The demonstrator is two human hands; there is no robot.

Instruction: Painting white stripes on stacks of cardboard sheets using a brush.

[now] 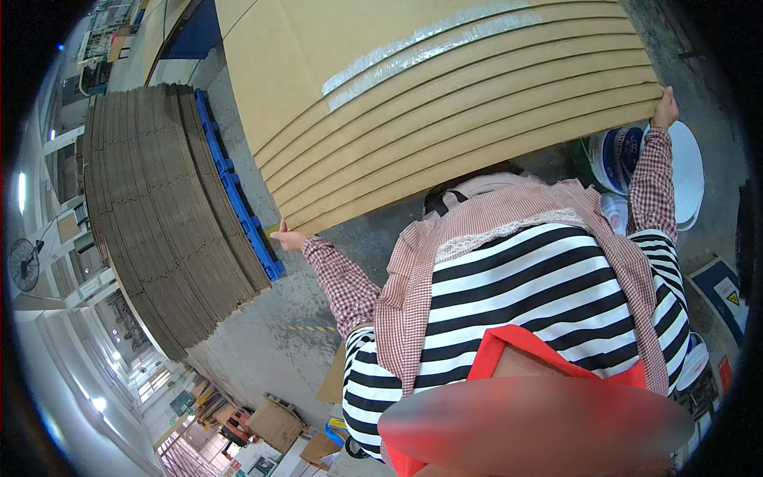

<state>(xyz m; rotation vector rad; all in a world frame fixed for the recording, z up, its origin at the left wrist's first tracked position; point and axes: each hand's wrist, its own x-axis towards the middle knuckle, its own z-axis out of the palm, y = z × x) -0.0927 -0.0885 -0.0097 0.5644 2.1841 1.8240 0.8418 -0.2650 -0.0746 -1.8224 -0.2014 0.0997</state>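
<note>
1. Two hands carry the load, and we start with them, nearest us. Our left hand (pixel 288 238) is clamped on the lower left corner of the bundle of flat corrugated cardboard sheets (pixel 445 111); our right hand (pixel 666 107) is wrapped over its right edge, fingers closed on the sheets.
2. We hold the bundle out in front of the chest, arms spread wide, clear of the concrete floor (pixel 278 318). Several sheets show as stacked edges along the near side, with strips of clear tape (pixel 421 48) across the top face.
3. Handling, as we judge it: each sheet is stiff and light, but together they look fairly heavy and unwieldy. The faces are smooth, so inner sheets could slide out if we squeeze too loosely. Edges can crush or cut into fingers.
4. Best hold, we think, is at opposite ends as now, pinching the whole thickness, with a palm under the lower edge for support.
5. Just beyond, by the right arm, white plastic buckets (pixel 683 171) stand on the floor.
6. Farther left, a tall stack of cardboard sheets (pixel 159 215) rests on a blue pallet (pixel 238 207), well apart from our bundle.
</note>
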